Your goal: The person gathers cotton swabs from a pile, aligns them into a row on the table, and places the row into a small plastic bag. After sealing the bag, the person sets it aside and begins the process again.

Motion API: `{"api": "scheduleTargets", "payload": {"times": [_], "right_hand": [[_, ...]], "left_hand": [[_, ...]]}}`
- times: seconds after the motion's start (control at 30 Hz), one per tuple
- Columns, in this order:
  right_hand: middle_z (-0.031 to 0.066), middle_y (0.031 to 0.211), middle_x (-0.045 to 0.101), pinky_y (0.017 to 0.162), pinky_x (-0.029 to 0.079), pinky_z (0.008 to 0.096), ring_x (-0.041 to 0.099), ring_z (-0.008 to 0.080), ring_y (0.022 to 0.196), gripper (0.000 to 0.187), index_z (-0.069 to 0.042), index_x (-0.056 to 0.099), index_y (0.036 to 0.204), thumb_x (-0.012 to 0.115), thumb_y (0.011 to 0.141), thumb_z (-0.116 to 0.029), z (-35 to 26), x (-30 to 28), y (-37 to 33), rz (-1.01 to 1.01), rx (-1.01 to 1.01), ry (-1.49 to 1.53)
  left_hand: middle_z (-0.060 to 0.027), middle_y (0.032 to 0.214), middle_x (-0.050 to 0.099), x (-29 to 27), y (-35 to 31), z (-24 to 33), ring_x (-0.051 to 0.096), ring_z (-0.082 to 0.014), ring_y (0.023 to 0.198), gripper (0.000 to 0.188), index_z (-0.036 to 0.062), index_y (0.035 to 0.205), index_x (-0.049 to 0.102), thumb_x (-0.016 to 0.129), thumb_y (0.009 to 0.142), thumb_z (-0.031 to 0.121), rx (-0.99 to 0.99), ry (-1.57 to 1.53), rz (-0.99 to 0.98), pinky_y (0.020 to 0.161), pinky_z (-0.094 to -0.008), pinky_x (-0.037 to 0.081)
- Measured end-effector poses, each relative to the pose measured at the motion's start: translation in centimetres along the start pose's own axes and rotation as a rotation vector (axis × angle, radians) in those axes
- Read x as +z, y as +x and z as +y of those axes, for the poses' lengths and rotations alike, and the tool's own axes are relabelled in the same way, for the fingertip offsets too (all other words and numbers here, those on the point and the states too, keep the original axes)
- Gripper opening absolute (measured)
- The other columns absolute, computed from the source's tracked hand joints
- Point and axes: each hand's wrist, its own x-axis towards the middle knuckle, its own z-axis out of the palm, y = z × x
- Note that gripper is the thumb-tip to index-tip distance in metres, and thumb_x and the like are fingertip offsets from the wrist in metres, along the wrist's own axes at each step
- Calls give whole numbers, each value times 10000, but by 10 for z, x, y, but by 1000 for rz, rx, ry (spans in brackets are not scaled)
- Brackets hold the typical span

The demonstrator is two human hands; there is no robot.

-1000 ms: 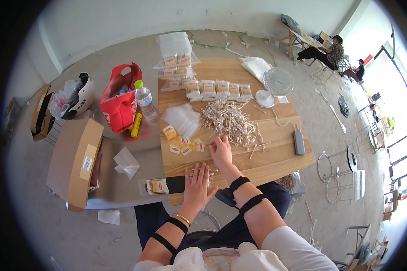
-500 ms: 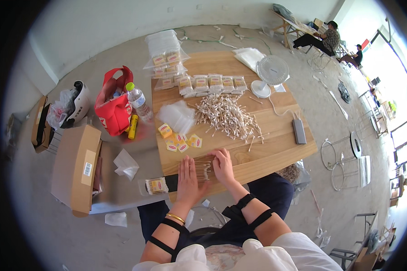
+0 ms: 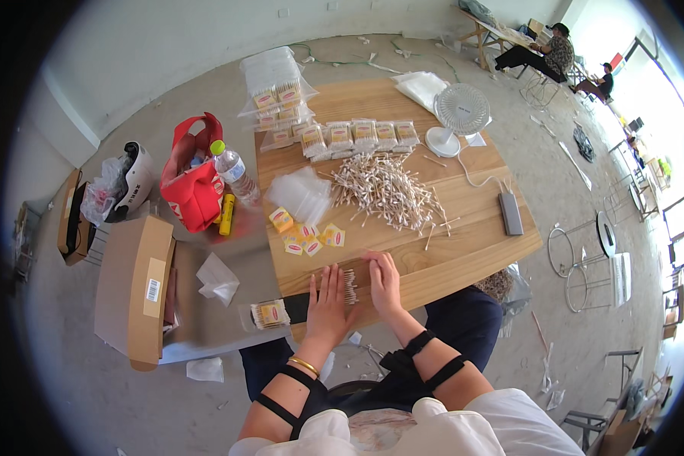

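My left hand (image 3: 328, 304) lies flat with fingers stretched out, covering part of a row of cotton swabs (image 3: 349, 286) at the table's near edge. Only the swabs' right end shows between my hands. My right hand (image 3: 385, 283) stands on its edge just right of the row, fingers stretched and slightly curved, holding nothing. Left of my left hand runs a dark strip (image 3: 298, 307), with a clear bag of cotton swabs (image 3: 269, 314) at its end. Small yellow-and-white cards (image 3: 311, 237) lie farther up, beside clear empty bags (image 3: 300, 196) and a large heap of loose swabs (image 3: 391, 190).
Filled swab packets (image 3: 363, 134) line the wooden table's (image 3: 463, 251) far side, near a stack of bagged packets (image 3: 277, 95). A small fan (image 3: 463, 110) and grey power bank (image 3: 511, 213) stand right. Left are a bottle (image 3: 235, 173), red bag (image 3: 191, 194) and cardboard box (image 3: 133, 285).
The visible part of the swab row between my hands has narrowed. My left hand has shifted right over the swabs, and my right hand has turned more upright on its edge.
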Motion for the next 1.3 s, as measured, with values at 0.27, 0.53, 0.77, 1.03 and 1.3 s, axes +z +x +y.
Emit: {"api": "scheduleTargets", "payload": {"times": [0.27,0.53,0.77,1.03,1.3], "right_hand": [[148,1082,645,908,493,392,624,329,1000,154,-38,673,1053,537,1006,-93,-4,-16,-11,68,-63,-63],[96,1041,631,922,460,455,562,333,1053,124,-99,707,973,686,851,-107,1,-9,18,-213,-227,-391],[85,1003,615,904,470,442,571,324,1039,91,-109,691,895,708,818,-156,1,11,37,-343,-209,-504],[99,971,603,867,470,456,572,350,989,105,-98,652,853,725,780,-112,27,-50,69,-4,-178,-689],[84,961,610,886,472,444,573,329,1010,127,-106,689,910,724,790,-129,10,-29,24,-294,-335,-429]], "left_hand": [[-195,1670,201,6,23,11,127,-304,1571,991,-46,1582,211,522,936,638,-164,191,-67,1273,-526,52],[-231,1652,225,2,2,8,144,-336,1565,928,-80,1562,239,487,973,592,-52,88,49,1263,-560,53],[-241,1642,245,5,-4,8,178,-356,1554,894,-70,1554,272,526,963,551,-71,13,57,1255,-576,77],[-238,1652,222,4,-6,6,166,-359,1558,894,-72,1571,218,522,978,523,-60,-33,55,1254,-573,71],[-193,1658,233,-2,-12,1,176,-342,1556,875,-28,1586,230,523,970,520,-26,-19,68,1258,-571,74]]}}
